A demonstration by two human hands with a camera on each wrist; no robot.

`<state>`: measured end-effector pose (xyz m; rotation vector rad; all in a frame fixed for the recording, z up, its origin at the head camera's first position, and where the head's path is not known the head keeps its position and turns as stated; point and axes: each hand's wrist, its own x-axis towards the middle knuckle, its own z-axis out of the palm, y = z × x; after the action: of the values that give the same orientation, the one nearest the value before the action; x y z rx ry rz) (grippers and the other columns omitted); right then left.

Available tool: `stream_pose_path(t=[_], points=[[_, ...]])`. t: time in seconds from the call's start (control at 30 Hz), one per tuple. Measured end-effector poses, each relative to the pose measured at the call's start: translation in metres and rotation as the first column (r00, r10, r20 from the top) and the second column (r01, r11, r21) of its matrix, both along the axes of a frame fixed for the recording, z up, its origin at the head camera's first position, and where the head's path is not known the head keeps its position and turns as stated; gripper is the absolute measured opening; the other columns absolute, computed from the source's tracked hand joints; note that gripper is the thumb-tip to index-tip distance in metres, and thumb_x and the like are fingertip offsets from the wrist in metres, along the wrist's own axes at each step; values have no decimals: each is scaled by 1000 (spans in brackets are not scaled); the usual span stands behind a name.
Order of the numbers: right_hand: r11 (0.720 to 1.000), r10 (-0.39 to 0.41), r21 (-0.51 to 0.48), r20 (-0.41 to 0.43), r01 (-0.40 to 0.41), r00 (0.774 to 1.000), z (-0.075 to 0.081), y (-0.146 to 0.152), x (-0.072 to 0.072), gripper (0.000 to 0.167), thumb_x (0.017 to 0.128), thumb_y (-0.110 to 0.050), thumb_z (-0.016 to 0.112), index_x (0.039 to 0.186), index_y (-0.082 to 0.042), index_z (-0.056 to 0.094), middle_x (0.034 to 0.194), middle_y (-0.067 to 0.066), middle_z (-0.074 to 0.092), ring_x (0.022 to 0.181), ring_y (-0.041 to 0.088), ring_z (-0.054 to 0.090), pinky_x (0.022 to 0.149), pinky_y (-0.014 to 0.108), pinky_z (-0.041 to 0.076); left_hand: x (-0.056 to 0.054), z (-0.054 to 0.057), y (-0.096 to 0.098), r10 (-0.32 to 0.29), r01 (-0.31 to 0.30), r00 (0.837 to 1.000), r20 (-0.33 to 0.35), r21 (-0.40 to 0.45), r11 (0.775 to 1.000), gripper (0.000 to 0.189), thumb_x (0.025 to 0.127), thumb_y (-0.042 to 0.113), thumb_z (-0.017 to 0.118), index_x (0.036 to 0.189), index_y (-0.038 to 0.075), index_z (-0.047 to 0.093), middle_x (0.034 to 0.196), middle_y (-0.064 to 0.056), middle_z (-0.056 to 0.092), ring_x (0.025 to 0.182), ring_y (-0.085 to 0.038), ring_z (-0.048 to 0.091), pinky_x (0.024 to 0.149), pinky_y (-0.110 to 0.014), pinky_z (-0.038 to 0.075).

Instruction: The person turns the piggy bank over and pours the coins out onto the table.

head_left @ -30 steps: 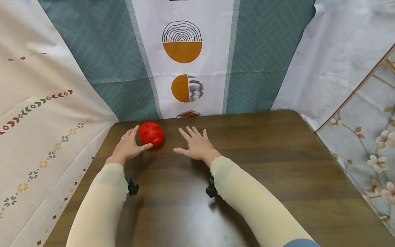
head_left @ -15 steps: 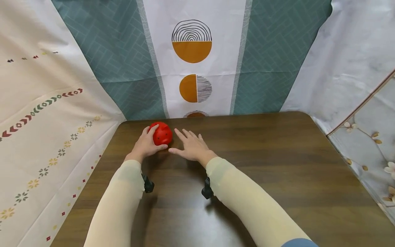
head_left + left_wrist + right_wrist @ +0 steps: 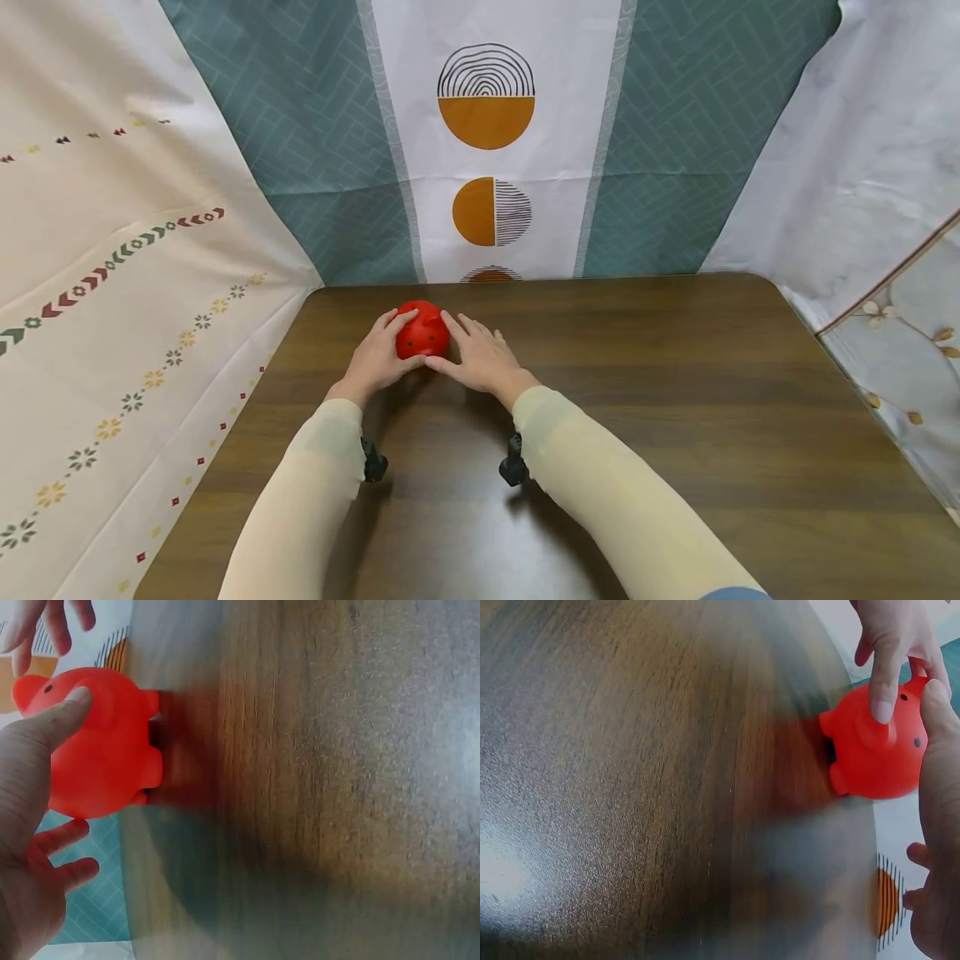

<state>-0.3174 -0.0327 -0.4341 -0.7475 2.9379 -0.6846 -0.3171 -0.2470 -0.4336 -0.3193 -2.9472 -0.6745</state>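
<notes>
A red piggy bank (image 3: 422, 335) stands on the table near its back edge, its snout and dark eyes turned toward me. My left hand (image 3: 374, 358) holds it from the left, the thumb against the snout and the fingers round its side. In the left wrist view the feet of the piggy bank (image 3: 101, 769) show at the tabletop. My right hand (image 3: 482, 358) is close at the other side, fingers spread and reaching forward. Its thumb lies in front of the piggy bank (image 3: 874, 769) in the right wrist view, near the left thumb.
The brown wooden table (image 3: 637, 400) extends far to the right and toward me. Behind it hangs a green and white cloth (image 3: 660, 150). A cream patterned cloth (image 3: 150, 317) borders the left side, and a pale floral cloth (image 3: 885, 350) the right.
The left hand has come onto the piggy bank and shifted it a little to the right along the table. The right hand has drawn in beside it. The head view has turned slightly left.
</notes>
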Motion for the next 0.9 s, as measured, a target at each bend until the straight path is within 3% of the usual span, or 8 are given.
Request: stream_pose_path(t=[0.23, 0.5, 0.67, 0.9], points=[[999, 29, -36, -7, -29, 1000, 1, 1, 3, 88, 85, -73, 45, 155, -32, 10, 158, 3, 23, 141, 27, 26, 110, 59, 24, 7, -9, 10, -3, 8, 998, -63, 80, 997, 81, 74, 35, 83, 145, 26, 44, 143, -15, 37, 124, -37, 44, 96, -55, 45], [990, 89, -108, 3, -88, 996, 0, 6, 0, 84, 85, -57, 63, 151, -23, 26, 154, -1, 31, 135, 22, 38, 104, 44, 41, 12, -17, 17, 26, -10, 996, -83, 197, 980, 78, 71, 36, 85, 139, 31, 49, 130, -8, 40, 118, -32, 44, 94, -51, 48], [987, 101, -127, 18, -98, 995, 1, 7, 0, 79, 83, -53, 68, 146, -21, 33, 146, 0, 41, 125, 21, 47, 99, 42, 46, 17, -20, 19, 22, -3, 996, -85, 213, 977, 76, 71, 34, 85, 139, 31, 50, 134, -9, 37, 122, -32, 38, 93, -52, 48], [981, 117, -155, -34, -121, 993, 2, 8, -2, 65, 81, -49, 72, 131, -20, 42, 124, 0, 56, 105, 17, 56, 90, 36, 52, 22, -25, 21, -37, 58, 995, -91, 244, 968, 76, 74, 31, 83, 140, 24, 46, 156, -6, 20, 137, -34, 29, 99, -55, 42]])
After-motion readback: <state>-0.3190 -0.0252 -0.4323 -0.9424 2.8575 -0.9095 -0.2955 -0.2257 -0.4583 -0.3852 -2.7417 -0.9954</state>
